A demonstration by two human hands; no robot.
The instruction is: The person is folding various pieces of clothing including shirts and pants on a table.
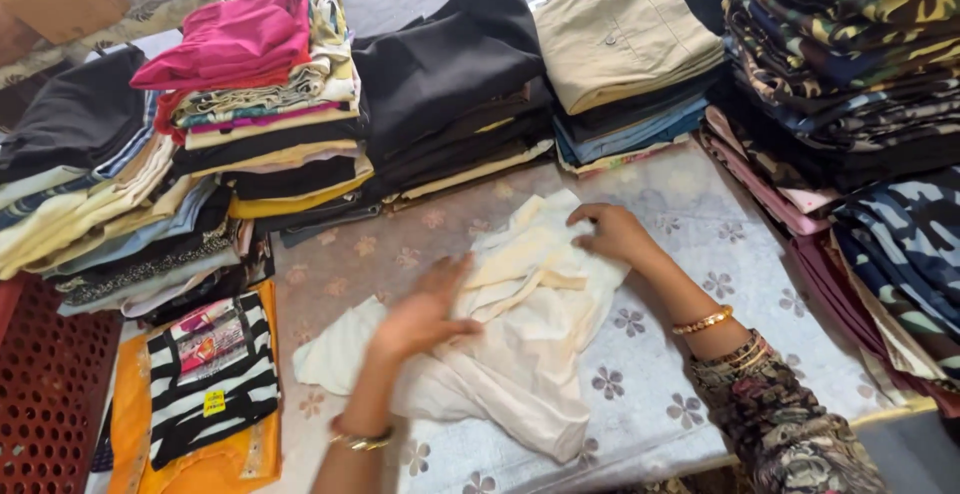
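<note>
A crumpled cream garment lies on the flowered table cover in the middle. My left hand rests flat on the garment's left part, fingers spread and slightly blurred. My right hand presses on its upper right edge, fingers bent over the cloth. Bangles circle both wrists, and a dark patterned sleeve covers my right forearm.
Stacks of folded clothes ring the table: a pile topped with a pink piece, dark piles, a khaki-topped pile, camouflage piles at right. A packaged striped garment lies on orange cloth beside a red crate.
</note>
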